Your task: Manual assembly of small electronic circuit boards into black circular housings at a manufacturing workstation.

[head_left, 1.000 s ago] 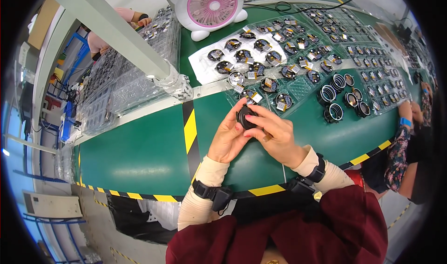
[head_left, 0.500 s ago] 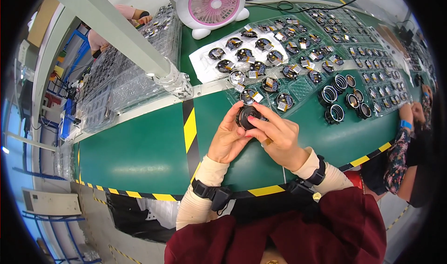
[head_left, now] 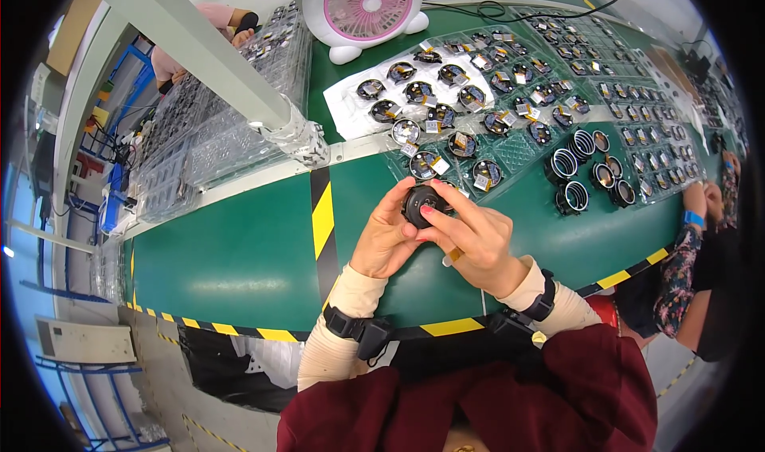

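Your left hand [head_left: 384, 241] pinches a small, round, black plastic housing [head_left: 412, 203], the thumb on its near side and the fingers curled around its left edge. Your right hand [head_left: 476, 241] closes on the same piece from the other side, with a fingertip pressed against its black face; the rest of that grip is partly hidden by your own fingers. The housing is held up between both hands, over the glossy green tabletop [head_left: 223, 269], just on your side of the clear plastic moulded tray [head_left: 514, 156]. A small amber-and-white strip [head_left: 453, 257] shows against the underside of your right hand; you cannot tell from here what it is fixed to. Beyond your hands, round black assemblies with silver rims and pale tags [head_left: 462, 144] sit in rows, some in the tray and some over a white sheet [head_left: 343, 109]. To the right of your right hand stands a cluster of black-and-silver cylindrical rings [head_left: 572, 197]. A white desk fan with a pink round grille [head_left: 370, 3] stands at the far side, and a black-and-yellow striped tape [head_left: 323, 225] crosses the tabletop to the left of your left hand.
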Available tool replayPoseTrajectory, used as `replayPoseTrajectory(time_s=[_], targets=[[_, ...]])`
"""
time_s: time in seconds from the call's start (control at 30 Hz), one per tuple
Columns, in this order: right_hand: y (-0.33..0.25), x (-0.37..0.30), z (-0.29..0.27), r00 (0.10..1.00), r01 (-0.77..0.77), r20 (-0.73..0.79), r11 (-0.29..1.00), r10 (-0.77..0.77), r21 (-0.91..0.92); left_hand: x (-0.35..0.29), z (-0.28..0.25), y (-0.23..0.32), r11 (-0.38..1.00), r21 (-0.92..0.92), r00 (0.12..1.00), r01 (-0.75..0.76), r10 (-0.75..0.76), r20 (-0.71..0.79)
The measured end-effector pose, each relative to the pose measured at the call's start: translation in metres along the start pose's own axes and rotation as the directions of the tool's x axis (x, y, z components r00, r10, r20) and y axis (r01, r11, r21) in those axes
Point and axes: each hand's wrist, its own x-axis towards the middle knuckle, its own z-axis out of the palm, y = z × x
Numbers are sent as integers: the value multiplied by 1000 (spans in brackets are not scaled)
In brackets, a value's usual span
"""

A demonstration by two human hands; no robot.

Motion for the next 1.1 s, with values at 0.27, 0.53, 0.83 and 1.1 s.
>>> replayPoseTrajectory(time_s=[0.27,0.53,0.83,1.1], targets=[[0,-1,0,1000,18,7,1000,-18,-26,0,1,1,997,62,999,-45,45,3],[0,-1,0,1000,13,-6,1000,-13,-16,0,2,0,997,65,999,-49,49,-4],[-3,-2,-4,1000,10,26,999,-9,-43,-2,4,0,997,66,999,-31,33,-22],[4,-3,-1,994,-32,106,999,33,-10,-1,9,0,992,90,994,-91,97,-59]])
